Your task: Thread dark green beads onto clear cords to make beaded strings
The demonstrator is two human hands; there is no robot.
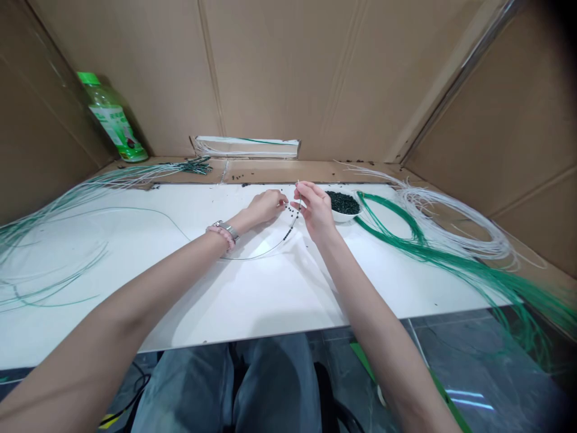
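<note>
My right hand (317, 209) pinches a thin green wire (256, 258) close to its tip. Several small dark beads (288, 233) are threaded on the wire below those fingers, and from there it curves down and left, passing by my left forearm. My left hand (267, 206) rests low over the white tabletop with its fingertips pressed together; whatever may be between them is too small to make out. A few loose dark beads (291, 210) lie between the two hands. Just right of my right hand stands a white bowl (346, 217) full of dark beads.
Coils of green wire (396, 237) and white wire (478, 243) lie at the right, the green hanging over the edge. Beaded strands (193, 166) stretch along the left. A green bottle (115, 125) stands in the back left corner. Cardboard walls (279, 72) enclose the table.
</note>
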